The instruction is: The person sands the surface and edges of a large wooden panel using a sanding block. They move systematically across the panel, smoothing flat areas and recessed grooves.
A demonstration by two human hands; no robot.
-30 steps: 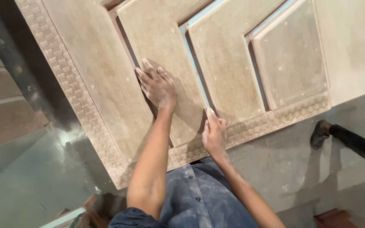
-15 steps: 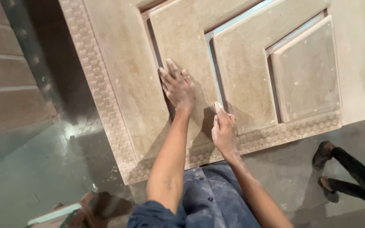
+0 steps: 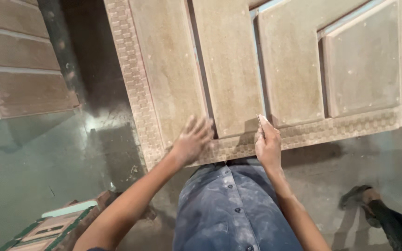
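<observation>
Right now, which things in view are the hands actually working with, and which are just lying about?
In hand:
carved door panel, under both hands
left hand, flat on its lower edge
right hand, pinching a small folded sheet

Lying about:
stacked boards
small framed piece on the floor
another person's foot

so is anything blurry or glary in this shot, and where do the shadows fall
Head view: the left hand is smeared by motion blur, while the right hand, pinching a small pale piece, is sharper. A bright glare patch sits on the floor left of the carved panel. Soft shadows fall beside the hands on the panel and under its near edge. Edges bow slightly from the wide lens.
</observation>
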